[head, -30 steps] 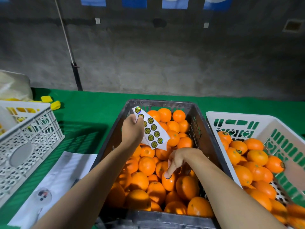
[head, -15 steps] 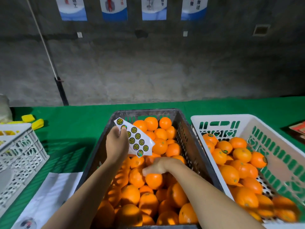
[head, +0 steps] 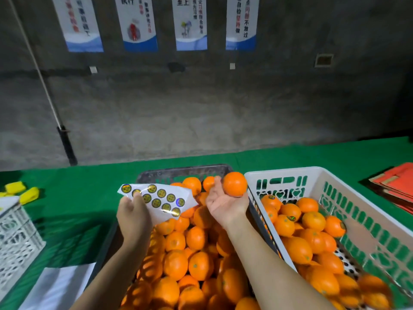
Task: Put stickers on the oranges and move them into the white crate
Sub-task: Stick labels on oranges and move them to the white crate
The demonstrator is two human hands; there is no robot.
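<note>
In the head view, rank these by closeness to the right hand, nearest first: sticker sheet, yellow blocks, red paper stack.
From the right hand:
1. Sticker sheet, just left, gripped by the left hand.
2. Red paper stack, far right table edge.
3. Yellow blocks, far left.

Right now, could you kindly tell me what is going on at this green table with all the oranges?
A person is labelling oranges. The left hand holds a white sheet of round gold-green stickers over the dark plastic crate full of oranges. The right hand, palm up, holds one round orange lifted above that crate, beside the white plastic crate, which already holds a layer of oranges, some of them stickered. No sticker shows on the lifted orange's visible side.
</note>
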